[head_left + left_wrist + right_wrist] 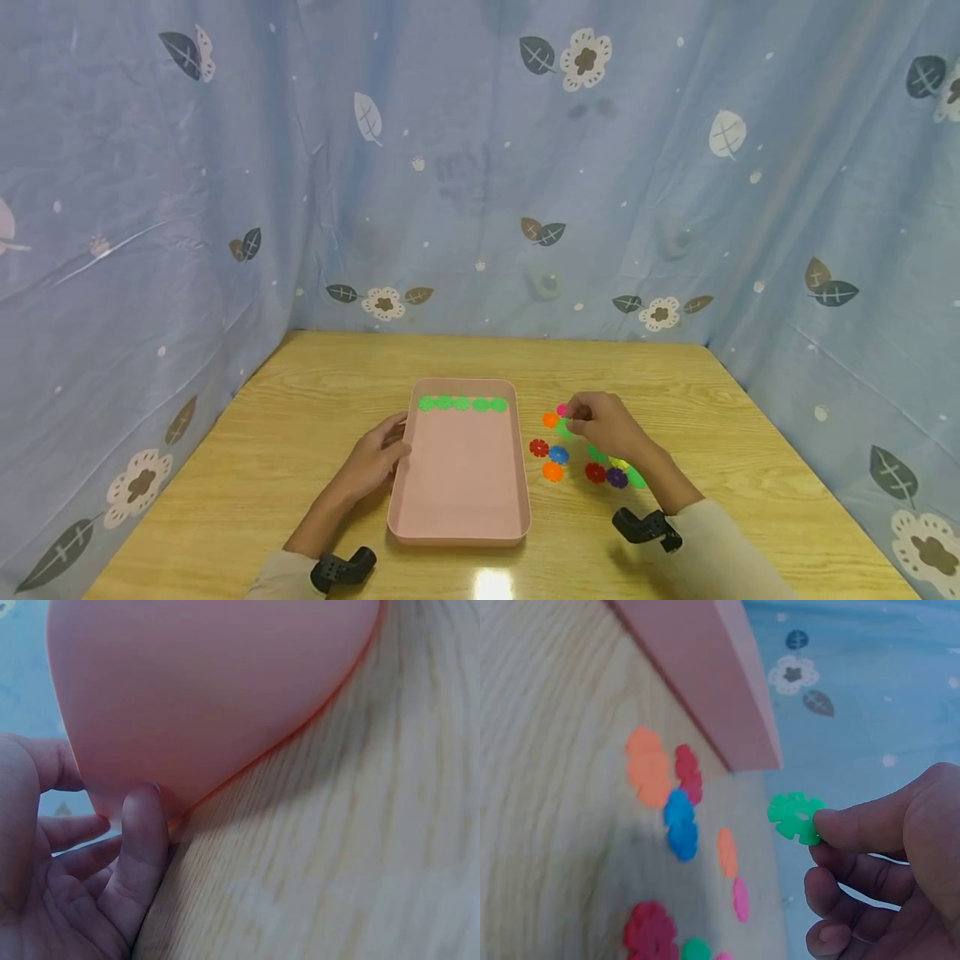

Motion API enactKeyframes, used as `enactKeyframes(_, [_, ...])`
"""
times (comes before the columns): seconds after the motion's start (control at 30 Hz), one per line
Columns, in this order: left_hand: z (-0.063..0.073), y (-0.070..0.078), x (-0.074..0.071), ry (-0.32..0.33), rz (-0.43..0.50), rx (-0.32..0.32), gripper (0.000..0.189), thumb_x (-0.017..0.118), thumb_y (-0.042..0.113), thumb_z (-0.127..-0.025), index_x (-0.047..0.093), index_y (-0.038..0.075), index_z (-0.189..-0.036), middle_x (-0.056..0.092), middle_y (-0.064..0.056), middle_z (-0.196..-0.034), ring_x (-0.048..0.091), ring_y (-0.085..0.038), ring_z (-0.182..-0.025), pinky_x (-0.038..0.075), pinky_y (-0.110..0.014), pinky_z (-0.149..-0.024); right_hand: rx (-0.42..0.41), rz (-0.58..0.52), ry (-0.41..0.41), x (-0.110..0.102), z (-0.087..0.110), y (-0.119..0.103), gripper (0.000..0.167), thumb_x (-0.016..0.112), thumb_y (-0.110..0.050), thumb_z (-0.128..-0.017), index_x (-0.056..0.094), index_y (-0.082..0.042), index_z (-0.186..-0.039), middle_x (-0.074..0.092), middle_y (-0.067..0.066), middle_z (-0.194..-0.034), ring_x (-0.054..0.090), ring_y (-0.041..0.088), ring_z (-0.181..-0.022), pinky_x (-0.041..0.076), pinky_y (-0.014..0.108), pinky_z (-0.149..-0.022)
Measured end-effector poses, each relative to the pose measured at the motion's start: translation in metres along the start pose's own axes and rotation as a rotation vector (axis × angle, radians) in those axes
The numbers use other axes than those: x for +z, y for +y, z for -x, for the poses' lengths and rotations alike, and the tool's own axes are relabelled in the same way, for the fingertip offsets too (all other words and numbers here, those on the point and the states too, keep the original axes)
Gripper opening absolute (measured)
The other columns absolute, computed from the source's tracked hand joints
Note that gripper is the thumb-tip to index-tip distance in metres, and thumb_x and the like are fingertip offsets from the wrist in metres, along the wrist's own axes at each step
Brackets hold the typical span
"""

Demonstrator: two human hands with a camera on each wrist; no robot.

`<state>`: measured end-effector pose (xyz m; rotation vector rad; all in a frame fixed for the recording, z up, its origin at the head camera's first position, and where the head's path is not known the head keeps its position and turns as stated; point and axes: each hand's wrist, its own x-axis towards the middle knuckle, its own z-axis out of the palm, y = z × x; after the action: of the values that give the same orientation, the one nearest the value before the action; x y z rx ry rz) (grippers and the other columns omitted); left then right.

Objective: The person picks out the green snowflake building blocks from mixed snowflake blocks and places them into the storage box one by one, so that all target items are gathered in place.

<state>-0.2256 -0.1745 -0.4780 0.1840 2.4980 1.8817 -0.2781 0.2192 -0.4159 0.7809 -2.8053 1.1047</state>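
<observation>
A pink tray (461, 492) lies on the table, with several green snowflake discs (462, 403) in a row along its far end. My left hand (371, 462) holds the tray by its left side. The left wrist view shows the thumb at the rim and fingertips (142, 806) against the outer wall. To the right of the tray, my right hand (611, 425) pinches a green snowflake disc (795, 817) between thumb and finger. Under and around that hand are loose snowflake discs, among them a blue one (558, 454), a red one (539, 448) and an orange one (552, 472).
More loose discs lie nearer the right forearm, including a purple one (617, 477) and a dark red one (595, 472); the arm partly covers some. A patterned blue curtain (480, 167) hangs behind and beside the wooden table (300, 400).
</observation>
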Motion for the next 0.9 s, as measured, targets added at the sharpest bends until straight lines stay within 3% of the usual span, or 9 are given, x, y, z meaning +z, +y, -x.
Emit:
enactKeyframes(0.43, [0.000,0.001,0.001,0.013,-0.005,-0.006,0.060,0.055,0.007,-0.097,0.039,0.004,-0.155,0.050,-0.024,-0.148,0.065,-0.028,-0.100,0.055,-0.036,-0.056,0.005,-0.191,0.056,0.010,-0.032,-0.029,0.006,0.066,-0.006,-0.095,0.067,0.000,-0.097,0.064,0.009,-0.082,0.057,0.026,-0.071,0.049,0.030,-0.062])
enactKeyframes(0.67, [0.000,0.000,0.001,0.008,0.000,0.002,0.060,0.054,0.007,-0.097,0.039,0.004,-0.155,0.050,-0.025,-0.148,0.064,-0.030,-0.105,0.055,-0.036,-0.058,0.013,-0.210,0.055,0.019,-0.051,-0.051,0.005,0.066,-0.004,-0.094,0.067,0.000,-0.098,0.067,0.017,-0.086,0.059,0.022,-0.072,0.052,0.033,-0.064])
enactKeyframes(0.9, [-0.001,-0.001,0.001,0.014,-0.008,0.000,0.060,0.055,0.007,-0.097,0.039,0.004,-0.155,0.050,-0.025,-0.148,0.064,-0.029,-0.104,0.055,-0.036,-0.056,0.045,-0.249,0.067,0.038,-0.069,-0.063,0.005,0.068,-0.005,-0.094,0.068,-0.001,-0.096,0.069,0.012,-0.085,0.065,0.036,-0.080,0.053,0.033,-0.065])
